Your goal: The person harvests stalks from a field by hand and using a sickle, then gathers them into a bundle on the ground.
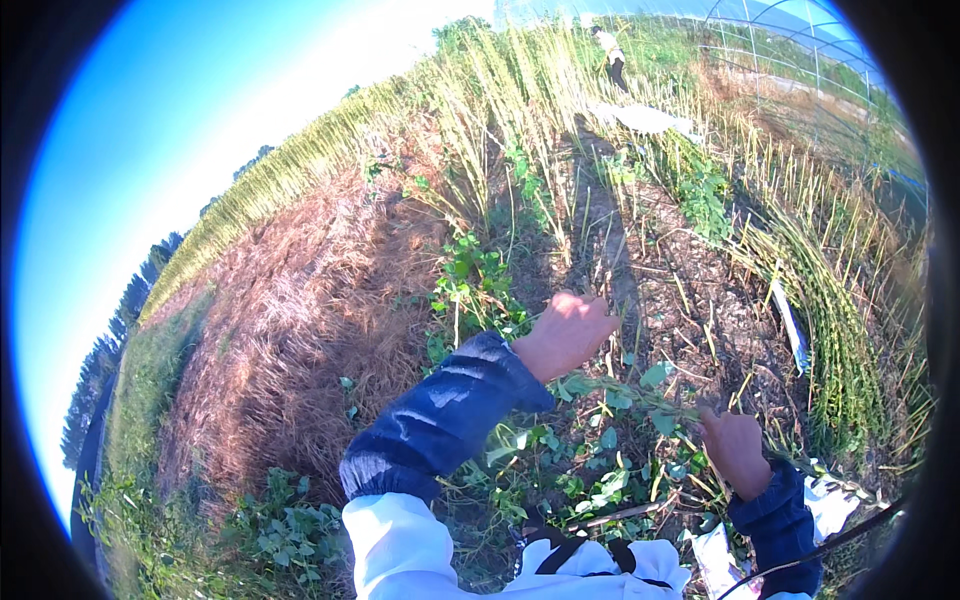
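My left hand (567, 336), in a dark blue sleeve cover, reaches over the plants with its back up and its fingers curled in. Whatever it may hold is hidden under the fingers. Lower and to the right, my right hand (736, 453) is closed around a leafy green vine (655, 402). That vine stretches leftward from the right fingers to just below my left hand. Low leafy weeds (610, 485) cover the ground under both hands.
Cut stalks (840, 340) lie in a long heap at right, beside a pale strip (790, 325). Dry brown grass (290, 340) spreads at left. Tall stalks (490, 100) stand ahead. A person (610, 58) is far off near a white sheet (645, 118) and a hoop frame (790, 50).
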Tool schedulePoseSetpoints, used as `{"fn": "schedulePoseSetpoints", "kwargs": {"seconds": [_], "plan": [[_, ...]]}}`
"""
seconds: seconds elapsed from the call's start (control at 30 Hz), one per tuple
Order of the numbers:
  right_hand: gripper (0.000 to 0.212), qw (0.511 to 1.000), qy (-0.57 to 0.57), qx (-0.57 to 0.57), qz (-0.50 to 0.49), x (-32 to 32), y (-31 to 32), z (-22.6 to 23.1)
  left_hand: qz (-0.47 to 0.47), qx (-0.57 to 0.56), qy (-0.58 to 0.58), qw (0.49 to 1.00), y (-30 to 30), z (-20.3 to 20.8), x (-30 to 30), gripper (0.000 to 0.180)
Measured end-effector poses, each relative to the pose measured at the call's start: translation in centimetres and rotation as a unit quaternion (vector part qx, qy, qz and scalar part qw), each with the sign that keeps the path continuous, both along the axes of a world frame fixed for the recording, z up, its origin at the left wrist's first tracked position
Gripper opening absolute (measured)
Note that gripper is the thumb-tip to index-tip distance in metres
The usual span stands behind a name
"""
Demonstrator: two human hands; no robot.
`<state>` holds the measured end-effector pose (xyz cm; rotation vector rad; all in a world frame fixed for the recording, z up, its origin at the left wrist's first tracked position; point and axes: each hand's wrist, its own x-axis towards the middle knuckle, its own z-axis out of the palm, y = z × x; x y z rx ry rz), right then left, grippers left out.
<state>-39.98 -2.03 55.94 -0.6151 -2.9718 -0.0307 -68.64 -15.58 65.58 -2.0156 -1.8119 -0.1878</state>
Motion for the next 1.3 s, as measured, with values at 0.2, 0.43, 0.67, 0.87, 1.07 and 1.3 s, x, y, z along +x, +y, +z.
{"fn": "schedulePoseSetpoints", "kwargs": {"seconds": [0.2, 0.43, 0.67, 0.87, 1.07, 1.3], "plan": [[0.018, 0.982, 0.068, 0.053, 0.168, 1.0, -0.7, 3.9, 0.025, -0.265, 0.062, 0.962, 0.8, 0.3, -4.5, 0.008], [0.017, 0.972, 0.167, -0.14, 0.09, 5.6, 6.3, -1.0, -0.1, -0.373, -0.414, 0.825, -4.6, -8.9, -2.1, 0.016], [0.029, 0.973, 0.159, -0.163, 0.02, 2.2, 8.9, -6.9, -0.033, -0.192, -0.321, 0.927, -8.1, -10.2, 5.0, 0.014], [0.015, 0.988, 0.11, -0.053, 0.091, 1.9, 8.9, -11.7, 0.008, 0.068, -0.019, 0.997, -9.0, 0.6, 0.1, 0.008], [0.012, 0.973, 0.008, -0.121, 0.195, 0.6, 2.4, -4.5, 0.042, -0.034, 0.07, 0.996, -11.1, 1.9, -9.6, 0.005], [0.019, 0.965, 0.182, -0.184, 0.048, 0.9, 6.4, -2.6, 0.196, -0.23, -0.259, 0.918, -19.2, -8.2, -7.9, 0.015]]}}
